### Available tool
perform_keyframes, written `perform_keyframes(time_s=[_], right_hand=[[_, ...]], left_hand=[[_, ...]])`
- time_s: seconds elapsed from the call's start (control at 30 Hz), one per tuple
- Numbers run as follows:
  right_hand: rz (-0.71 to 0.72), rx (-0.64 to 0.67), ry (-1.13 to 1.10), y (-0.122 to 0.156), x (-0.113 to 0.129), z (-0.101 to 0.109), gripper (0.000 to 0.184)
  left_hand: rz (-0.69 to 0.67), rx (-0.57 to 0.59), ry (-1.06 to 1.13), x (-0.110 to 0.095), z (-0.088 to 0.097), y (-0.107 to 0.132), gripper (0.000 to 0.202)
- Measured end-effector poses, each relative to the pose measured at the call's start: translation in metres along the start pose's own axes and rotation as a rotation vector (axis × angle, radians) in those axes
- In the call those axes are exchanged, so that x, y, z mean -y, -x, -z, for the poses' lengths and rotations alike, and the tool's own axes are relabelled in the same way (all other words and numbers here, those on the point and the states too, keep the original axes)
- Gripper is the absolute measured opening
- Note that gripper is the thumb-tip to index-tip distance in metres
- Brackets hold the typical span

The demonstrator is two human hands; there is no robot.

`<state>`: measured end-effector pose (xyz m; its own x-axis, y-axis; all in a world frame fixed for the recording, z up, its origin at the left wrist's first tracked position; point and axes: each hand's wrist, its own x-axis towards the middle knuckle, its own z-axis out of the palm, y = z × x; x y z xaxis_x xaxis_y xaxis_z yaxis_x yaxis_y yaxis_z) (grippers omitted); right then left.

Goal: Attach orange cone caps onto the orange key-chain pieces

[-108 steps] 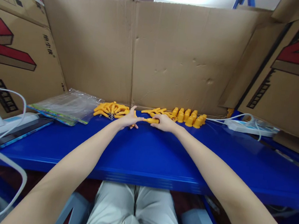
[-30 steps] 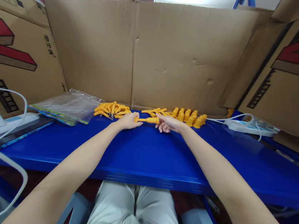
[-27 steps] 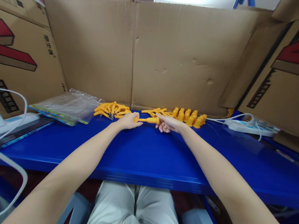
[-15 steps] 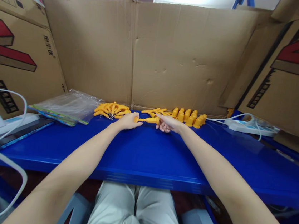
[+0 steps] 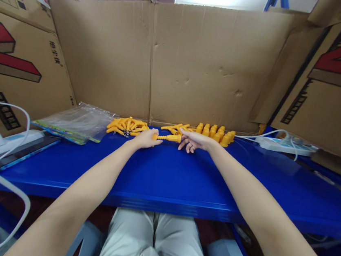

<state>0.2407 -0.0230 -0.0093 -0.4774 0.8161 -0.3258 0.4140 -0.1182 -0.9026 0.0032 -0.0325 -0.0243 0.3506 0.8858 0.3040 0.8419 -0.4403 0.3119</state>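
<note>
My left hand (image 5: 147,138) is closed around one end of a yellow plastic piece with a ridged, screw-like shaft (image 5: 168,137). The piece lies sideways just above the table, its flared cup end pointing right. Beside that cup end is my right hand (image 5: 196,141), its thumb and fingers apart; whether a fingertip still touches the rim is hard to make out. Behind my left hand lies a pile of yellow branched pieces (image 5: 125,123) with small metal chains. Beyond my right hand are more yellow branched pieces (image 5: 173,127) and rows of yellow cup-shaped pieces (image 5: 219,132).
Clear plastic bags (image 5: 75,120) lie on the left of the blue table (image 5: 165,176). White power strips (image 5: 285,145) with cables are at both sides, and a dark flat device (image 5: 29,151) is at the left. Cardboard walls (image 5: 220,68) enclose the back and sides.
My right hand has loosened at the cup end, its fingers spreading and uncurling. The left hand keeps its hold, and the yellow piece stays in nearly the same place.
</note>
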Motion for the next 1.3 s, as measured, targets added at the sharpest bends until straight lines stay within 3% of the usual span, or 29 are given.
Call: perform_keyframes(time_s=[0.23, 1.03, 1.3], right_hand=[[0.115, 0.034, -0.055, 0.009, -0.002, 0.003, 0.026], [0.101, 0.001, -0.080, 0.004, -0.001, 0.001, 0.026], [0.091, -0.015, -0.084, 0.000, -0.004, 0.002, 0.026]], left_hand=[[-0.005, 0.008, 0.010, -0.001, 0.001, 0.001, 0.024], [-0.007, 0.016, 0.003, 0.004, -0.001, 0.000, 0.024], [0.048, 0.095, 0.041, 0.002, 0.000, 0.002, 0.021]])
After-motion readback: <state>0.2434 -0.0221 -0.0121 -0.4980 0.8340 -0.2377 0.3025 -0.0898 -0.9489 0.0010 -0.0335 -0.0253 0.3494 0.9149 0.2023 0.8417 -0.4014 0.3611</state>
